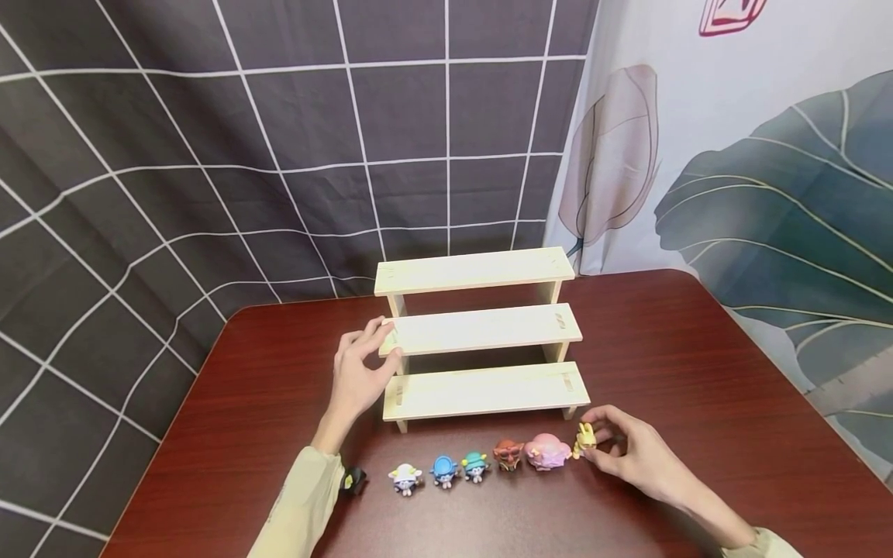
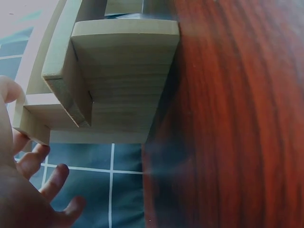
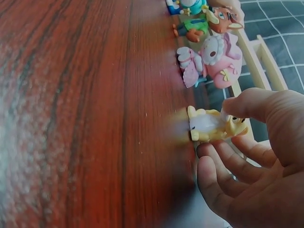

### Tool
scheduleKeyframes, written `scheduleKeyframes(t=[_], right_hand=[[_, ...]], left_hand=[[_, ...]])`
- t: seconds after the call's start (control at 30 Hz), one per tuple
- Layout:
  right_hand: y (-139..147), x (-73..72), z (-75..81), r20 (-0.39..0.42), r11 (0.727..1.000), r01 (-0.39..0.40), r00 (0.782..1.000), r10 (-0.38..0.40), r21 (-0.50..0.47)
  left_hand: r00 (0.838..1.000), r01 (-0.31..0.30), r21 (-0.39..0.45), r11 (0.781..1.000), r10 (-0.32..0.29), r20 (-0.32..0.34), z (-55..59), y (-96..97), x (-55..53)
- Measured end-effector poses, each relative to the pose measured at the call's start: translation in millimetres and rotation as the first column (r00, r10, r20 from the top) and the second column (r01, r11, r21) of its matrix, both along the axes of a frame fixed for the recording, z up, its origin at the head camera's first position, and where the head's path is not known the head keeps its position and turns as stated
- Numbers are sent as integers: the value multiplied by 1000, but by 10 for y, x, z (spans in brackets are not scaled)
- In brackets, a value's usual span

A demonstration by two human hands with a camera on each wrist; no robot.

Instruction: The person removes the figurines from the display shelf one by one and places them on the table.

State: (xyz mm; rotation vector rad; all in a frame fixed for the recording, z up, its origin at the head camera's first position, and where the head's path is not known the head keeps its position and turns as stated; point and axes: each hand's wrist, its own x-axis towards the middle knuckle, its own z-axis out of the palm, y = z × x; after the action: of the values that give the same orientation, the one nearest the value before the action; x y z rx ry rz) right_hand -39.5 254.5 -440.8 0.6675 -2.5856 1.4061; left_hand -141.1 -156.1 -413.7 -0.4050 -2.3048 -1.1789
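Observation:
My right hand (image 1: 645, 457) pinches a small yellow figurine (image 1: 584, 439) between thumb and fingers, at the right end of a row of figurines. In the right wrist view the yellow figurine (image 3: 211, 124) is upright, its feet at the tabletop. Beside it stands a pink figurine (image 1: 547, 452), then a brown fox-like figurine (image 1: 508, 455). My left hand (image 1: 359, 376) grips the left end of the middle board of a three-tier wooden shelf (image 1: 481, 329). From the left wrist, the thumb and fingers of that hand (image 2: 23, 185) lie on either side of a board's end.
Farther left in the row are a green-hatted figurine (image 1: 475, 466), a blue-hatted figurine (image 1: 443, 471) and a white-capped figurine (image 1: 406, 479). A black figurine (image 1: 353, 480) is partly hidden by my left sleeve. Curtains (image 1: 293, 139) hang behind the red-brown table (image 1: 230, 403).

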Motion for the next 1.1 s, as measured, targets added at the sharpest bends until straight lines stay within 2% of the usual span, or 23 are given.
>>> scheduleKeyframes(t=[0.27, 0.43, 0.57, 0.73, 0.9, 0.97, 1.1], right_hand=[[16, 26, 67, 30, 1000, 13, 999, -13, 0], [68, 49, 111, 50, 995, 103, 993, -104, 12], [103, 36, 155, 26, 985, 173, 985, -173, 15], [138, 24, 216, -14, 976, 216, 976, -216, 16], [177, 14, 282, -91, 959, 273, 960, -266, 81], [198, 3, 308, -161, 949, 292, 949, -271, 117], [257, -47, 360, -291, 934, 307, 924, -247, 182]], left_hand=[[999, 1, 0, 1000, -1, -32, -12, -15, 3], [1000, 5, -14, 1000, -5, -30, 7, -28, 21], [1000, -1, -27, 1000, 0, -21, 31, -42, 35], [1000, -7, -38, 999, 7, -1, 43, -42, 54], [999, -51, -81, 995, 51, -3, 31, -61, 84], [997, -82, -116, 990, 82, -10, 36, -80, 111], [993, -116, -205, 972, 119, 5, 74, -145, 233]])
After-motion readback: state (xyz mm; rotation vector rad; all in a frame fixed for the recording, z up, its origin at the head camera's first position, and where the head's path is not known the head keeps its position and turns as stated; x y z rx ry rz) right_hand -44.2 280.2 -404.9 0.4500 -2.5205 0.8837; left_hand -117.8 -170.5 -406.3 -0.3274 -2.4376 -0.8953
